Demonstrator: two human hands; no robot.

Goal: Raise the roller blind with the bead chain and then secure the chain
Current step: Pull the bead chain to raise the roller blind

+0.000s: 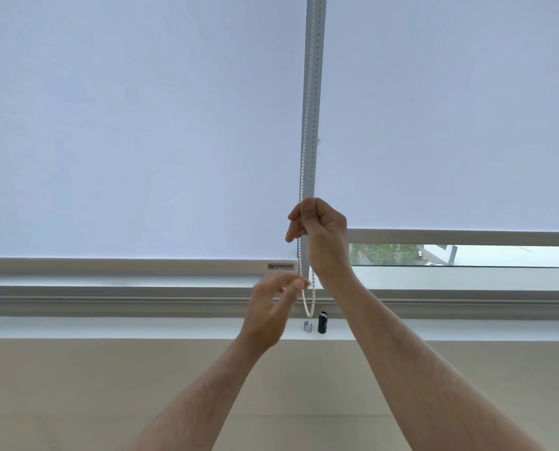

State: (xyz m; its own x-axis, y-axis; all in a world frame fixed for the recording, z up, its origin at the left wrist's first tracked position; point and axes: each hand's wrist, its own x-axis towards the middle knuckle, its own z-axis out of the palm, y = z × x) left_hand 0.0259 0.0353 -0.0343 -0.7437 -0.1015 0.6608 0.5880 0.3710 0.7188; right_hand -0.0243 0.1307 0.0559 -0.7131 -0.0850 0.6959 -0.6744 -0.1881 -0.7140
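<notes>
Two white roller blinds cover the window. The left blind [135,131] hangs lower, its bottom bar [119,265] near the sill. The right blind [450,109] ends higher, leaving a strip of glass below its bar [466,237]. A white bead chain [306,125] hangs in the gap between them and loops just above the sill. My right hand [320,229] is closed around the chain at mid height. My left hand [275,307] is lower and blurred, its fingertips at the chain near the loop; whether it grips is unclear.
A small metal clip [308,327] and a black cylindrical object [322,322] stand on the white sill [141,327] right under the chain loop. A beige wall [109,385] lies below the sill. Greenery and a road show through the uncovered glass [401,255].
</notes>
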